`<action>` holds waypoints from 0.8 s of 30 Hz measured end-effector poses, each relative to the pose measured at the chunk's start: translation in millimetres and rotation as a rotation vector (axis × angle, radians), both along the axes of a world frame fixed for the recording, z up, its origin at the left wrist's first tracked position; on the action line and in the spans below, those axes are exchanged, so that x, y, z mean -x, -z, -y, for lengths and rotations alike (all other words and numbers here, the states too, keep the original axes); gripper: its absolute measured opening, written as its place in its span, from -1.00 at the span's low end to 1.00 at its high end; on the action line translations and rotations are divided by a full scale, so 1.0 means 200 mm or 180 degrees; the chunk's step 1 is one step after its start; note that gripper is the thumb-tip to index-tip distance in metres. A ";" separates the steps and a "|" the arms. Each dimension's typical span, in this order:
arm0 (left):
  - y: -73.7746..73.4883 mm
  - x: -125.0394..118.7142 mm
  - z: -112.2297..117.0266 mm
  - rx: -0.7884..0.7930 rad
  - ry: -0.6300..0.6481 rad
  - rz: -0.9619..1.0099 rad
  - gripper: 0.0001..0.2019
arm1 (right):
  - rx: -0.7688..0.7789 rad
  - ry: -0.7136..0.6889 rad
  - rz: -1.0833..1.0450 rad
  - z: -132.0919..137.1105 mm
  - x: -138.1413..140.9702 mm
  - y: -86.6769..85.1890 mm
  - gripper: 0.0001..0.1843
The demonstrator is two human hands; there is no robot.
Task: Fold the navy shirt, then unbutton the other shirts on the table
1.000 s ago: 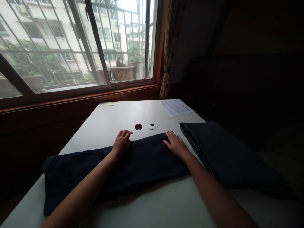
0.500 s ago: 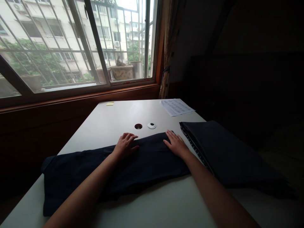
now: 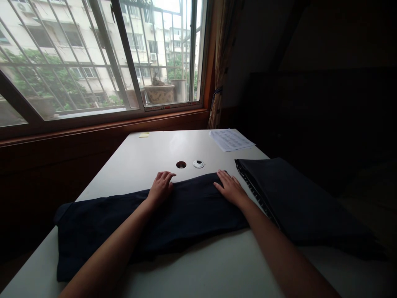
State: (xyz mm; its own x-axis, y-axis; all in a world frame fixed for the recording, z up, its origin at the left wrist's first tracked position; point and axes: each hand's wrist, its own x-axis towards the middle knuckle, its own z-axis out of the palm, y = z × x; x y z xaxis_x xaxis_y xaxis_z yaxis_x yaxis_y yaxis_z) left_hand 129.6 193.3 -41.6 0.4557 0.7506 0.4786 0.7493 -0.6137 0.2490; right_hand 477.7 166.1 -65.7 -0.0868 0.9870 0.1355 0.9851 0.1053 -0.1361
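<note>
A long, folded navy garment [image 3: 198, 207], shaped like a pair of trousers, lies flat across the white table [image 3: 149, 157]. My left hand [image 3: 160, 188] rests on its far edge near the middle, fingers loosely bent and grasping nothing that I can see. Toward the garment's right end, my right hand [image 3: 230, 188] lies palm down on the cloth, fingers stretched and thumb apart. Both forearms reach over the fabric and hide parts of it.
Right of the garment lies a stack of folded dark cloth [image 3: 297, 198]. Printed sheets [image 3: 231, 140] and a yellow sticky note [image 3: 144, 135] are at the table's far side. A cable hole [image 3: 181, 164] and its white cover [image 3: 198, 164] sit beyond the garment. A barred window stands behind.
My left hand has shifted slightly left and away from me along the far edge, its thumb drawing in toward the fingers. My right hand and the garment look unmoved.
</note>
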 end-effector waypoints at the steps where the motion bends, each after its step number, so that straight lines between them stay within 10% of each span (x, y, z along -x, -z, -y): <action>1: 0.00 0.00 0.00 -0.0014 -0.0047 0.0036 -0.67 | 0.0001 0.0002 0.0005 0.00 0.00 0.00 -0.33; 24: 0.05 0.01 -0.03 0.0045 0.0049 -0.0040 -0.62 | -0.0037 -0.0025 0.0027 0.01 0.00 0.00 -0.35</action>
